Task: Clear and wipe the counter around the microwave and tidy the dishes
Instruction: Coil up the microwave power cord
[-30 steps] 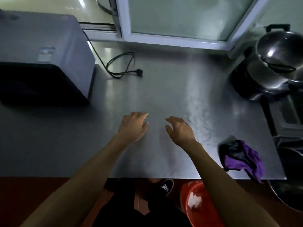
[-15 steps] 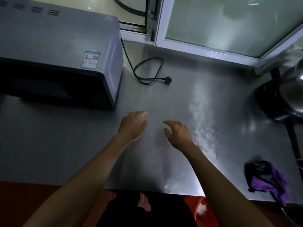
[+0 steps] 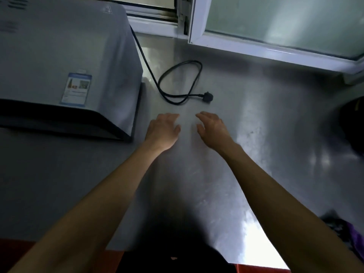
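Both arms reach out over a steel counter (image 3: pixel 256 119). The left hand (image 3: pixel 162 132) and the right hand (image 3: pixel 212 131) are side by side near the middle of the counter, palms down, a narrow gap between them. The fingers of both are loosely spread and slightly curled, holding nothing; whether the fingertips touch the steel cannot be told.

The microwave (image 3: pixel 65 62) stands at the counter's left side, towards the back edge, with a small label (image 3: pixel 76 89) on its top. Its front right corner is just beside the left hand. A black power cord (image 3: pixel 179 81) runs from behind it and loops on the counter, the plug (image 3: pixel 207 97) lying unplugged just beyond the right hand's fingertips.

A purple cloth (image 3: pixel 352 236) lies crumpled at the counter's front right corner, well apart from the hands. A window frame (image 3: pixel 256 48) runs along the back edge.
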